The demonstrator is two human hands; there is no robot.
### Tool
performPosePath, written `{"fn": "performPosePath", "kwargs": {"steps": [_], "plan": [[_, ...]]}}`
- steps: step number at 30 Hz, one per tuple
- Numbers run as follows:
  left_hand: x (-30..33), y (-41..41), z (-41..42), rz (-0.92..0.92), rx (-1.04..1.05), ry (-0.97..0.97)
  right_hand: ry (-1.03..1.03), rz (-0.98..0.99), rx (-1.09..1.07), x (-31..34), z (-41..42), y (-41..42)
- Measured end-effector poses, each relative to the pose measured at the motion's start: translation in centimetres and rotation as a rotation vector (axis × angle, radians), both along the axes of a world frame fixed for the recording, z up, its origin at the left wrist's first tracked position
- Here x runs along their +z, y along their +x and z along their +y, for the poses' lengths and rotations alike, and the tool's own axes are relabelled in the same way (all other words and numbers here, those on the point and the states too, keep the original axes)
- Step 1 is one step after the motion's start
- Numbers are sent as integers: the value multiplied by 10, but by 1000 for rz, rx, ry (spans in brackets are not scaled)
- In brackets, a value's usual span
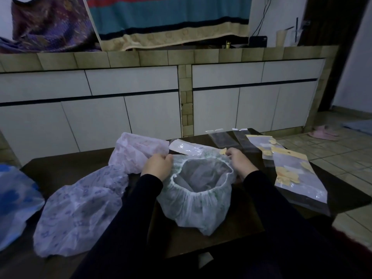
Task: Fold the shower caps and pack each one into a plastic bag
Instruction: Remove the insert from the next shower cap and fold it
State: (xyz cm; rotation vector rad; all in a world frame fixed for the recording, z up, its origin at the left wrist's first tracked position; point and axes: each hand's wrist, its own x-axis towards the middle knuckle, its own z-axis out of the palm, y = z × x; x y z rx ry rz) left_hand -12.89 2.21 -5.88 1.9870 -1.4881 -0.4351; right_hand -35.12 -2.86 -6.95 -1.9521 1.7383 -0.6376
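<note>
A white shower cap with a green print lies open side up at the middle of the dark table, its elastic rim stretched into a ring. My left hand grips the rim at its far left, and my right hand pinches the rim at its far right. A purple-print shower cap lies to the left, a pinkish one behind it, and a blue one at the left edge. Clear plastic bags with yellow headers lie on the right.
Two narrow clear bags and a white packet lie at the table's far side. White cabinets with a tiled counter stand beyond. Tiled floor with pink slippers is to the right.
</note>
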Motion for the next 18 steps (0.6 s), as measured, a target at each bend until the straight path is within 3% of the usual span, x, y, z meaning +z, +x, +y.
{"fn": "performPosePath", "kwargs": {"steps": [2,4,8,13,18], "plan": [[0,-2,-1,-133,-61,121,82,-145,-36,2,4,4],[8,-6,-2,-312,-119,246,22,-248,-67,4,5,12],[33,-24,-2,-451,-162,129,-76,-316,107,7,15,19],[31,-35,-2,-212,-359,90,-153,-454,202,13,16,20],[-4,-18,-8,38,-218,-57,-147,-420,51,0,12,6]]}}
